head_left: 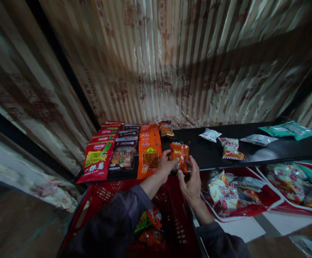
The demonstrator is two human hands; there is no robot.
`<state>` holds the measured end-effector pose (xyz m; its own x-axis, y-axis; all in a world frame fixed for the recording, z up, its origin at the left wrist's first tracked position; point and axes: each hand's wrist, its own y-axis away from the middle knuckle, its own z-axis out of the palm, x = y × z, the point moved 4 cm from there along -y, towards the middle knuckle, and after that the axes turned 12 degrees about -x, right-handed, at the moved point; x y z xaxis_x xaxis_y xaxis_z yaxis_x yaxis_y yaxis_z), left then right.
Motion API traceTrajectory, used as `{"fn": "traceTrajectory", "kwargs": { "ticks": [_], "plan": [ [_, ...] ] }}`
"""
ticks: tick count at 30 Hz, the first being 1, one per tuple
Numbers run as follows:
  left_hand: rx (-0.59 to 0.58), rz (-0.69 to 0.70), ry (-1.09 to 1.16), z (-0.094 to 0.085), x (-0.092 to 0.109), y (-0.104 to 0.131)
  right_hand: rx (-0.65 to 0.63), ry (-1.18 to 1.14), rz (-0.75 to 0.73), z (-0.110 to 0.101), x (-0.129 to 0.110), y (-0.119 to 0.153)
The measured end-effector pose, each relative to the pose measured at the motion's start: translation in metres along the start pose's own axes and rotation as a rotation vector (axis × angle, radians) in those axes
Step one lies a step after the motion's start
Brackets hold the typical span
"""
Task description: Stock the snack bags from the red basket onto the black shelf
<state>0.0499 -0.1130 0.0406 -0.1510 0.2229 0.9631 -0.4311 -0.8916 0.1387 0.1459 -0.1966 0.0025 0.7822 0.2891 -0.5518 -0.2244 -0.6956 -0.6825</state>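
An orange snack bag (179, 156) rests at the front of the black shelf (193, 141), between both hands. My left hand (167, 165) holds its left side, thumb on the front. At its right edge is my right hand (190, 179), fingers curved around that side and thumb near the bottom corner. Behind it lies a brown and orange bag (166, 129). Just left is an overlapping row of orange packets (149, 150), then dark potato-chip packets (123, 154) and red packets (98, 157).
Below the shelf, a red basket (97, 200) holds orange and green bags. White-rimmed red baskets (272, 204) with many snack bags stand at the right. Small white bags (210, 135), a red-and-white bag (231, 148) and teal bags (292, 129) lie on the shelf's right part.
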Motion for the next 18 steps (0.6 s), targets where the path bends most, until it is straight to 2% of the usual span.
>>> {"fn": "traceTrajectory", "kwargs": {
  "ticks": [4,9,11,14,18],
  "plan": [
    [0.052,0.054,-0.056,-0.017,-0.001,0.021,-0.043,-0.355,0.322,-0.003,0.014,-0.003],
    [-0.016,0.047,-0.175,-0.033,-0.023,0.057,-0.078,-1.085,0.651,0.011,0.027,0.001],
    [-0.021,0.020,-0.198,-0.040,-0.034,0.071,-0.107,-1.218,0.707,0.016,0.024,0.004],
    [-0.056,-0.007,-0.159,-0.047,-0.043,0.087,-0.155,-1.276,0.688,0.021,0.014,0.007],
    [-0.166,0.009,-0.084,-0.042,-0.034,0.097,-0.151,-1.318,0.703,0.025,0.003,0.012]
  ]
}}
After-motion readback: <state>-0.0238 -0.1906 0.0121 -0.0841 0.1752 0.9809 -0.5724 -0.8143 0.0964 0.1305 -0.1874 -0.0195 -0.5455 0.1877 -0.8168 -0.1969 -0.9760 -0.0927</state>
